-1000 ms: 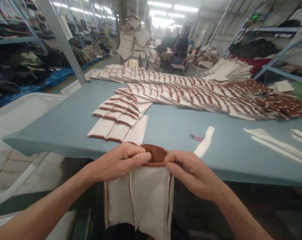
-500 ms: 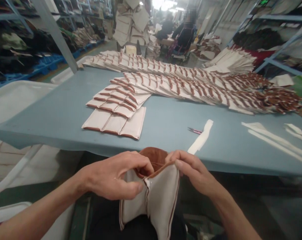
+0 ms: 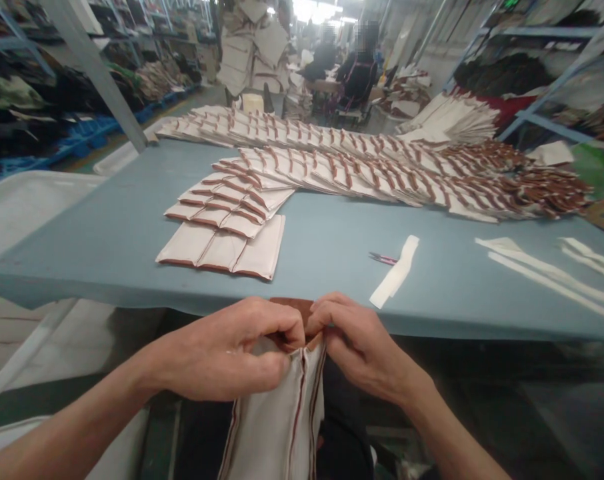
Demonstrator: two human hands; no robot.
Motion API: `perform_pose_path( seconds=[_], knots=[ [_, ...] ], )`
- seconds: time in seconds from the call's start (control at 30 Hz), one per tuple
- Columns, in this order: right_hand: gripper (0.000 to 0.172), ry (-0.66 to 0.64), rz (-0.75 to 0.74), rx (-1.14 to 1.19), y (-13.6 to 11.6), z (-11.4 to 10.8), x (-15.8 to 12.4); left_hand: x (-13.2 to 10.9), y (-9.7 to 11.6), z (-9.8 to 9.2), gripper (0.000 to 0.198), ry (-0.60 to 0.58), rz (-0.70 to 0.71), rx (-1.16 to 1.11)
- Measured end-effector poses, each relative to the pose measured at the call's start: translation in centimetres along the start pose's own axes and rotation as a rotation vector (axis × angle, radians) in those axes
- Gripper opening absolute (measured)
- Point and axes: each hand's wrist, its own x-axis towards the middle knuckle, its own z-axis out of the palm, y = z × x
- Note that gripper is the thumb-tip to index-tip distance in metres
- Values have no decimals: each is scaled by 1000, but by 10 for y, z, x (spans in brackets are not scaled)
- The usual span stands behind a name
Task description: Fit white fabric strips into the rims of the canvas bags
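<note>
Over my lap hangs an off-white fabric pouch (image 3: 269,427) with a brown lining and dark seams, its mouth up at the table's front edge. My left hand (image 3: 232,350) pinches the rim on the left, fingertips curled inside the opening and thumb on the outer face. On the right, my right hand (image 3: 359,343) grips the same rim close beside the left fingers. The brown lining (image 3: 293,305) shows behind both hands; the inside of the pouch is mostly hidden.
On the blue table (image 3: 327,247) lie a flat stitched panel (image 3: 222,248), long overlapping rows of similar pieces (image 3: 342,163), thread snips (image 3: 383,258) and white fabric strips (image 3: 396,273). White tubs (image 3: 27,207) stand at the left. A person (image 3: 359,70) sits in the background.
My right hand has moved left, close to my left hand. The pouch mouth has narrowed, and its front has turned and folded together. The view has shifted slightly.
</note>
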Motion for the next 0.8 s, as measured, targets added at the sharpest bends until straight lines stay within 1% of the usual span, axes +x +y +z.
perform_pose_path(
  seconds=[0.07,0.1,0.17,0.2,0.3,0.4,0.5,0.57,0.67,0.8],
  knots=[
    [25,23,-57,55,-12,-1,2,-2,-1,1,15,22,-8,17],
    [21,31,-66,65,-17,-1,3,-3,-1,2,15,35,-13,18],
    [8,50,-40,57,-25,1,4,-5,-1,3,16,63,-5,17],
    [6,60,-11,44,-28,3,5,-6,-1,4,17,84,7,22],
    [17,56,89,61,-27,11,7,-9,-1,8,18,147,46,90],
    [21,-3,152,187,-19,16,8,-12,-2,13,18,177,86,169],
    [28,-69,208,328,-12,17,8,-14,-3,17,19,202,108,202],
    [30,-83,209,399,-11,17,8,-15,-5,19,18,210,81,172],
    [26,-102,216,422,-12,18,9,-15,-8,19,14,207,61,44],
    [24,-156,249,453,-13,19,11,-15,-17,17,10,159,12,-113]
  ],
)
